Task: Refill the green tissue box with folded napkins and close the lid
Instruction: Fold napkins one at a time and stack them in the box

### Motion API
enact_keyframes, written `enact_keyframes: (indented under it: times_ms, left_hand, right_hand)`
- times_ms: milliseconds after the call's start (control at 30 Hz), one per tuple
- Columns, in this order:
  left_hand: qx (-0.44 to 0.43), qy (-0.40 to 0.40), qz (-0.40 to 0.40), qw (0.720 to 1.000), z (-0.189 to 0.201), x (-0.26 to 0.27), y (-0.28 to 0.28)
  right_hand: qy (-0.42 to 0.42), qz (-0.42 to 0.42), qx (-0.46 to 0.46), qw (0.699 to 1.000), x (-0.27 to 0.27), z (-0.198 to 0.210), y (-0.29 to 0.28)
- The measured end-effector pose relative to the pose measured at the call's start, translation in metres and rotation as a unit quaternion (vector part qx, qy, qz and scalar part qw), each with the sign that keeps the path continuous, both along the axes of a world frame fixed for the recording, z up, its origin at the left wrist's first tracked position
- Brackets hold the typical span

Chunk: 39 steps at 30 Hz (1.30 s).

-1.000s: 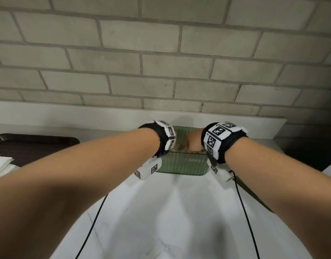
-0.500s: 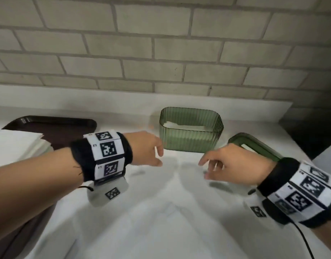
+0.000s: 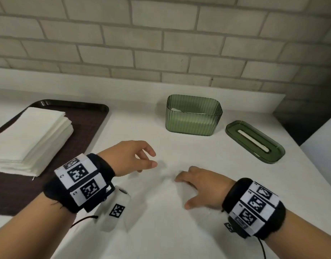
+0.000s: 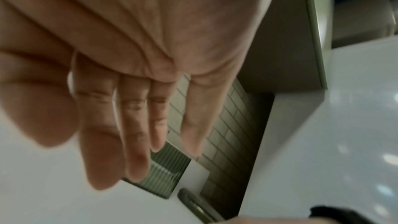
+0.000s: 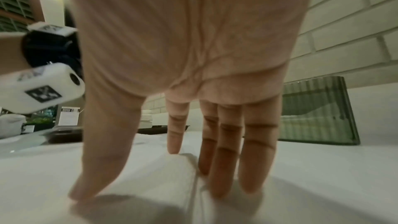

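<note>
The green ribbed tissue box [image 3: 193,116] stands open at the back of the white counter, with a low layer of white napkins inside. Its green slotted lid [image 3: 254,142] lies on the counter to the box's right. A tall stack of folded napkins [image 3: 30,135] sits on the tray at the left. My left hand [image 3: 153,159] hovers over the counter, fingers relaxed, holding nothing. My right hand [image 3: 181,192] rests its straight fingertips [image 5: 224,176] on a white napkin [image 5: 172,173] lying flat on the counter. Both hands are well in front of the box [image 5: 316,113].
The dark brown tray [image 3: 86,131] fills the left side. A brick wall with a white ledge [image 3: 123,85] runs behind the box. The counter ends at a dark gap [image 3: 301,120] on the right. Wrist cables trail toward me.
Both hands have pulled back out of the box toward me and lowered. The right hand has come down onto the napkin on the counter; the left hangs beside it.
</note>
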<state>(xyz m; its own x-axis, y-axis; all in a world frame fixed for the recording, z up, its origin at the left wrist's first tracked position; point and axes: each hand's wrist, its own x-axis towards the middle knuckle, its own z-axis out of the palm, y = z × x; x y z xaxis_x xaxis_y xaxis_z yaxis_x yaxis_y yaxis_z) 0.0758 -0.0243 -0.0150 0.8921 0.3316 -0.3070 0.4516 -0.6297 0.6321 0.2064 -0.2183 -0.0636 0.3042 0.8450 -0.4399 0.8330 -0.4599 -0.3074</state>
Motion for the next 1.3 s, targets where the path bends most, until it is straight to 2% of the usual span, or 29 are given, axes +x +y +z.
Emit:
enact_keyframes:
  times_ms: [167,267,467,700,1067,1300]
  left_hand:
    - [-0.054,-0.042,0.046,0.997,-0.001,-0.021,-0.004]
    - [-0.061,-0.042,0.058,0.996,-0.005,-0.029,-0.004]
    - [-0.038,-0.031,0.064,0.997,-0.013,-0.033,-0.001]
    - [-0.022,-0.011,0.038,0.999,-0.022,-0.022,-0.006]
    - [-0.018,0.002,0.003,1.000,-0.033,-0.004,-0.008]
    - [-0.012,-0.015,-0.030,0.999,-0.036,-0.001,-0.011]
  right_hand:
    - [-0.013,-0.023,-0.057,0.998,-0.003,0.006,0.016]
    - [-0.032,-0.024,-0.058,0.998,-0.002,0.007,0.022]
    - [-0.052,-0.035,0.009,0.998,0.002,0.004,0.022]
    - [-0.028,-0.071,0.097,0.992,0.011,0.001,0.015]
    - [-0.049,-0.032,0.103,0.993,0.020,0.004,0.014]
    - [0.007,-0.049,0.185,0.982,0.025,0.017,0.001]
